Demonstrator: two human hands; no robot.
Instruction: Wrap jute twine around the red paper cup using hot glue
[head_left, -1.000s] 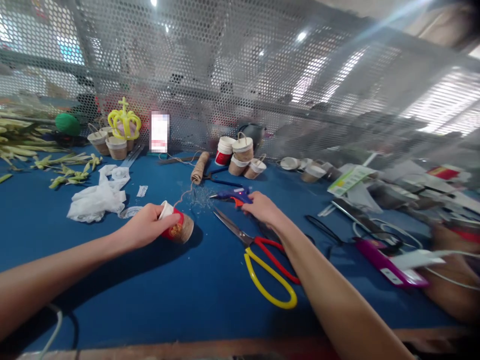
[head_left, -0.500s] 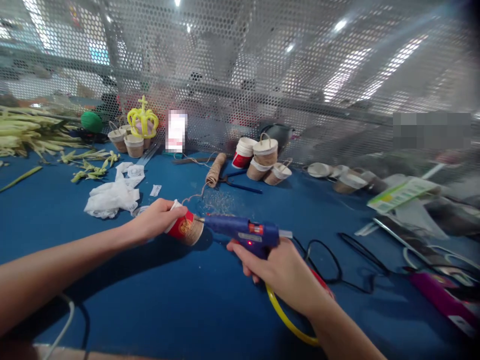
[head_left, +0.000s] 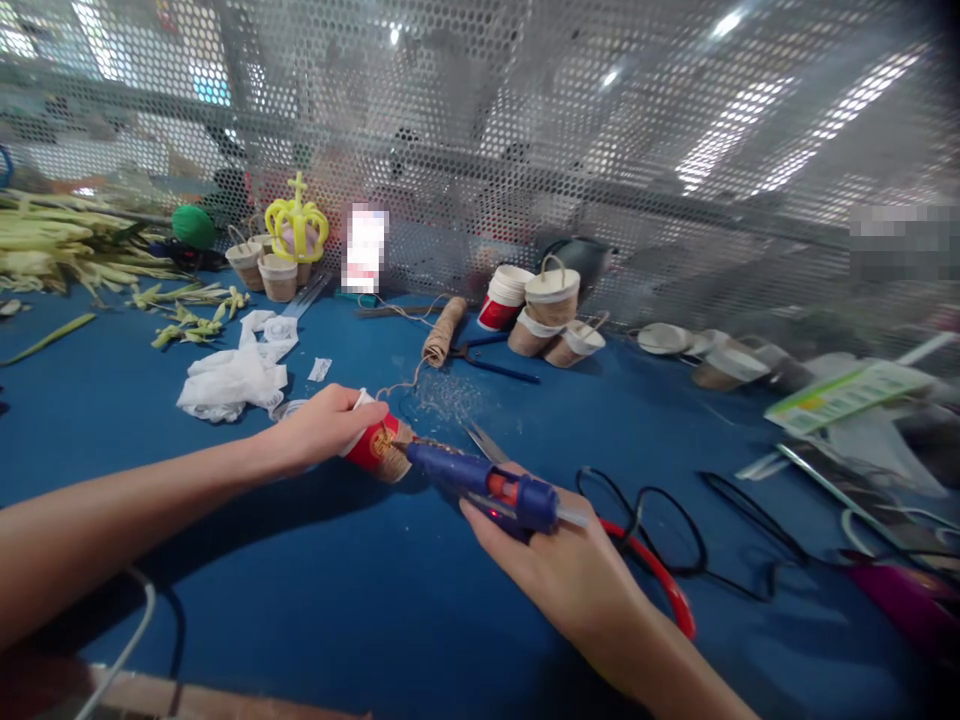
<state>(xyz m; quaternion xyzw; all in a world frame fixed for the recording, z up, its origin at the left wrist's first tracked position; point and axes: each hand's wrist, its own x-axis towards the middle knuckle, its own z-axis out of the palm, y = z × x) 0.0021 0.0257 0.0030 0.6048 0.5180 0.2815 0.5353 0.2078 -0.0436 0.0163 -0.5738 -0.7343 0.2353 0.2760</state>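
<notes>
My left hand [head_left: 334,425] grips a red paper cup [head_left: 373,447] near its white rim, tilted on its side above the table. Twine is wound around the cup's base end, and a strand runs from it to a roll of twine [head_left: 445,332]. In my right hand [head_left: 555,560] is a blue hot glue gun [head_left: 480,478], with a small red light lit and a clear glue stick poking out of its back. The gun's nozzle is at the cup's side by the twine; whether it touches cannot be made out. My right fingers are mostly hidden under the gun.
Scissors [head_left: 487,442] lie behind the gun, and dark-handled pliers [head_left: 499,368] beside the twine roll. Twine-wrapped cups [head_left: 552,298] stand at the back. White cloth [head_left: 231,384] lies left. Black cable [head_left: 664,540] and a red loop [head_left: 667,580] are right. A perforated metal screen [head_left: 465,130] closes the back.
The glue gun has rolled and angled, its rear lower and its nozzle further onto the cup's printed side. The scissors and red loop show more now. The whole view has shifted slightly.
</notes>
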